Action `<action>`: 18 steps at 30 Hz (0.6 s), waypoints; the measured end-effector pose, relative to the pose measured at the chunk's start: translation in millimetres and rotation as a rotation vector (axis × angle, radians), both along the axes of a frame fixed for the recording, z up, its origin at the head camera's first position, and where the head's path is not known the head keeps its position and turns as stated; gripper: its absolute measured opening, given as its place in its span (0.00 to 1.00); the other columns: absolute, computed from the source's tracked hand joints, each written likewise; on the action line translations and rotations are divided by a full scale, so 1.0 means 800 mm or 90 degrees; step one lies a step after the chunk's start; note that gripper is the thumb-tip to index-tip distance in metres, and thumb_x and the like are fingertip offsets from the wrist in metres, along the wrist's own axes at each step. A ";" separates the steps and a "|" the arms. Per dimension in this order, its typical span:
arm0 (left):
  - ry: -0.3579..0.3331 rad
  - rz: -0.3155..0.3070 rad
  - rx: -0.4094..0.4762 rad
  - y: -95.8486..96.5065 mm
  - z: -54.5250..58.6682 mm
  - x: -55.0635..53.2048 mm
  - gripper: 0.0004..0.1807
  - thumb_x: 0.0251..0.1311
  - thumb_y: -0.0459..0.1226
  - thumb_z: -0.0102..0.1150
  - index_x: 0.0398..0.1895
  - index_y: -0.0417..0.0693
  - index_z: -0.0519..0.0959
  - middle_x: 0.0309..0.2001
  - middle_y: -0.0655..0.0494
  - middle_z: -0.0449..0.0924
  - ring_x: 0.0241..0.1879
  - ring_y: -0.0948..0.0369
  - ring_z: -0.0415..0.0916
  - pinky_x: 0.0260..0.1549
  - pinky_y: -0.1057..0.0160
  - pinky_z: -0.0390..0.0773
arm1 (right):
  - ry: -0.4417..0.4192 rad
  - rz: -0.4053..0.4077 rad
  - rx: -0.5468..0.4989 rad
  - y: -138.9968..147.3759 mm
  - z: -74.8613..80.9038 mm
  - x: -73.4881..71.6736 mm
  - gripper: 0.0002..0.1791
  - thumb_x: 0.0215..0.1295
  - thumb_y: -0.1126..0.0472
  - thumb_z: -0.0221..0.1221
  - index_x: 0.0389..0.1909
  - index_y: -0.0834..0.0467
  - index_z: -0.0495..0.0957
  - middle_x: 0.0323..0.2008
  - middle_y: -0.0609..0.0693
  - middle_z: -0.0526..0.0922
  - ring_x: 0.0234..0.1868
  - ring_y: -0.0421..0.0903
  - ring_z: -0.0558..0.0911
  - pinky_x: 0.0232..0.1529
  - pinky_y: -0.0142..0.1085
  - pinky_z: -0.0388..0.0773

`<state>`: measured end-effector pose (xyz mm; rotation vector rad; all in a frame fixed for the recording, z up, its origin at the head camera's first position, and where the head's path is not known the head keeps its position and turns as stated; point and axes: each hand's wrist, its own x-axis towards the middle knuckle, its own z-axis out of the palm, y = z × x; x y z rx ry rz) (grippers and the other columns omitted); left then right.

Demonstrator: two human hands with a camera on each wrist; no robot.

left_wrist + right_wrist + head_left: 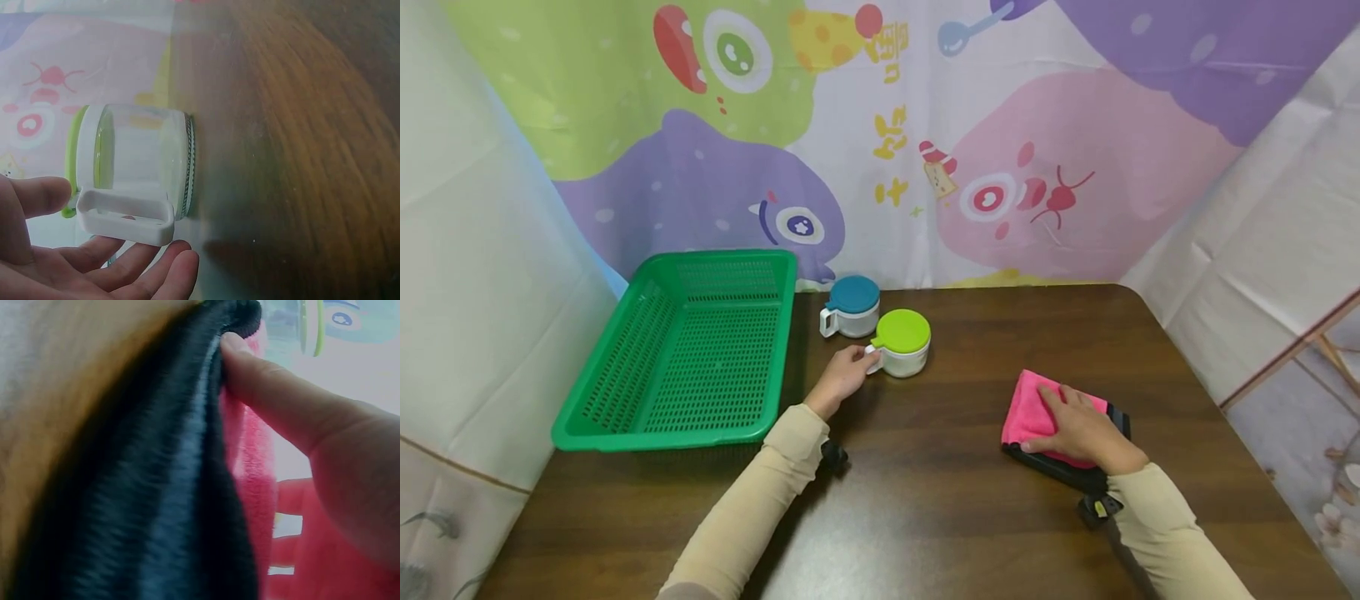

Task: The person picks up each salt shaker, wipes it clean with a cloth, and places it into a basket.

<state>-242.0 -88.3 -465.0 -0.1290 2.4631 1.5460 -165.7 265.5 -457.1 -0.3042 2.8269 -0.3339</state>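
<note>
Cartoon backdrop [895,242] (creased), wooden table [940,483]

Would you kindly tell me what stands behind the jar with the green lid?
Behind the green-lidded jar, slightly left, stands a blue-lidded jar; the table directly behind the nearer one is hidden.

A cartoon-print curtain [850,150] hangs behind the table [940,483].

left sleeve [745,508] cream | right sleeve [1172,533] cream | left camera [833,458] black | right camera [1092,517] black, yellow patch [1101,507]
</note>
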 end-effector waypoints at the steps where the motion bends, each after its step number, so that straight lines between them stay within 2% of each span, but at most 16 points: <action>1: 0.003 0.000 -0.001 0.000 0.000 0.000 0.25 0.69 0.46 0.50 0.58 0.34 0.73 0.52 0.41 0.78 0.50 0.51 0.73 0.56 0.52 0.73 | 0.002 0.001 0.000 0.000 -0.001 -0.001 0.59 0.48 0.35 0.67 0.70 0.69 0.55 0.64 0.77 0.59 0.65 0.75 0.60 0.58 0.67 0.66; 7: 0.009 0.004 0.003 -0.002 0.001 0.000 0.24 0.69 0.45 0.50 0.58 0.34 0.73 0.52 0.41 0.78 0.49 0.52 0.73 0.55 0.53 0.73 | 0.018 0.007 0.011 0.001 -0.005 -0.007 0.58 0.47 0.35 0.67 0.69 0.69 0.57 0.63 0.76 0.62 0.63 0.75 0.62 0.57 0.66 0.68; 18: 0.005 -0.004 0.019 -0.001 0.003 0.002 0.24 0.69 0.45 0.50 0.57 0.34 0.74 0.53 0.41 0.78 0.52 0.51 0.74 0.58 0.51 0.72 | 0.006 -0.012 0.013 0.000 -0.002 -0.006 0.59 0.44 0.35 0.70 0.69 0.68 0.59 0.57 0.72 0.66 0.59 0.73 0.66 0.51 0.65 0.72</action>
